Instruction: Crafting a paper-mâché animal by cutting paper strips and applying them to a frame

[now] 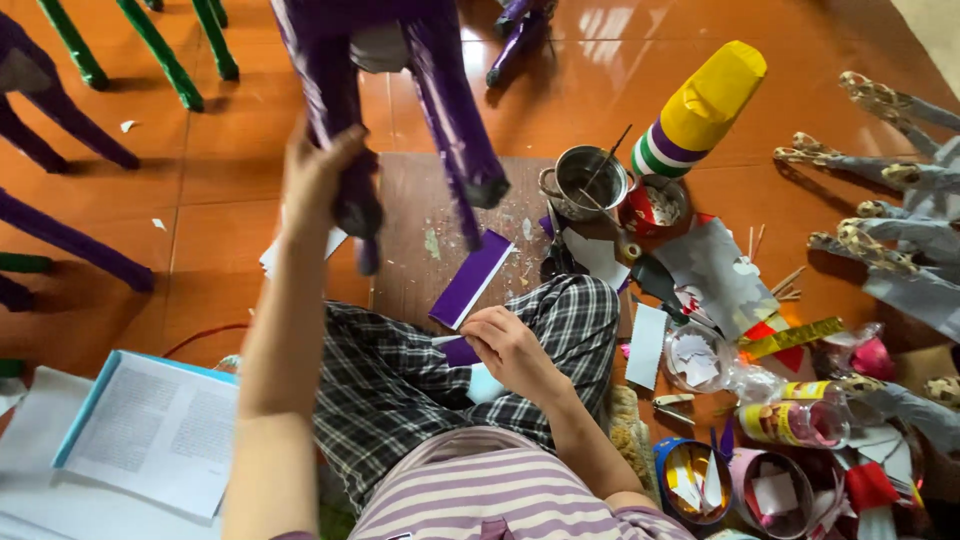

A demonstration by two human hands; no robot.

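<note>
Left hand (318, 178) up high, fingers wrapped around a leg of the purple paper-covered figure (400, 90), gripping it and holding it off the floor; the figure's other leg hangs free just right of the hand, above the brown board (410, 250). Right hand (508, 345) low over the checked trouser knee, fingers pinched shut on a small white strip (447, 340), which pokes out to the left of the fingertips. Just above that hand, a purple paper strip (472, 277) lies slanted on the board's edge, well below the lifted figure.

Out to the containers: a metal pot (590, 180) stands beyond the board with a thin stick leaning in it. Touching its right side, a red tin (655, 205) holds white scraps. Near the right knee, a clear bowl (697, 358) with cut white paper pieces. Down at the bottom, a blue-rimmed tub (690, 478) with yellow and white offcuts, and beside it a dark tub (772, 492) holding a white piece. An open book (155, 430) lies left of the legs.
</note>
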